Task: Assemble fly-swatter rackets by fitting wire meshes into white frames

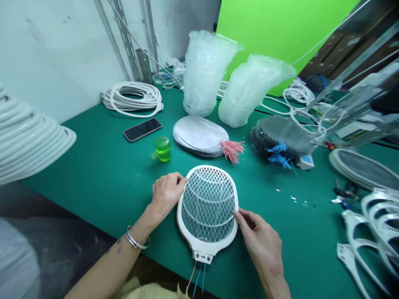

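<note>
The left hand (166, 195) and right hand (258, 236), fingers partly closed, hold opposite rims of a white electric swatter frame (207, 207) lying on the green counter (93, 174), its blue and pink wires trailing nearward. Farther off lie a stack of mesh panels (199, 135) with pink wires, a phone (142, 129), and stacked clear plastic covers (204, 72).

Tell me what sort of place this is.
Probably a small assembly workshop for electric fly-swatter rackets: a wired racket frame on a green work mat, stacked mesh panels with pink wires, and piled white plastic frames.
</note>
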Demonstrator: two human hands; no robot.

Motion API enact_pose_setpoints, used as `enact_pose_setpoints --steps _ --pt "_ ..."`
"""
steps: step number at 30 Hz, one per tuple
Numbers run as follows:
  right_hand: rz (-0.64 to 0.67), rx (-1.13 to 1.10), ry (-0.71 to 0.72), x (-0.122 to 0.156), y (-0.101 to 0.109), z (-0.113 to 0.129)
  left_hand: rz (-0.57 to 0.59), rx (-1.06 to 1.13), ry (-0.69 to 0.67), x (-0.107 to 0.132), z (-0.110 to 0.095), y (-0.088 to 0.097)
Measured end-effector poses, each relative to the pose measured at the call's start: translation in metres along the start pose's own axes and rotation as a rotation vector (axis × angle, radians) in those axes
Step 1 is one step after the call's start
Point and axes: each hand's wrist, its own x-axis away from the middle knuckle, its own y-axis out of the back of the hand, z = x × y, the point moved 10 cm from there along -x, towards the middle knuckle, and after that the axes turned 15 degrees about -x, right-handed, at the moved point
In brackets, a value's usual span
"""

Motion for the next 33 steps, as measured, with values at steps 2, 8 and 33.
enact_pose_setpoints --steps 2,8,33 --pt "0.014 0.007 -0.043 -0.002 0.000 -0.002 0.015 0.000 0.002 0.001 0.002 -0.001" --pt "-0.015 0.071 -0.036 0.001 0.001 -0.003 0.015 -0.043 -0.026 0.010 0.002 -0.001" --pt "0.051 0.005 -0.143 0.006 0.002 -0.016 -0.092 -0.142 -0.017 0.022 -0.006 0.003"
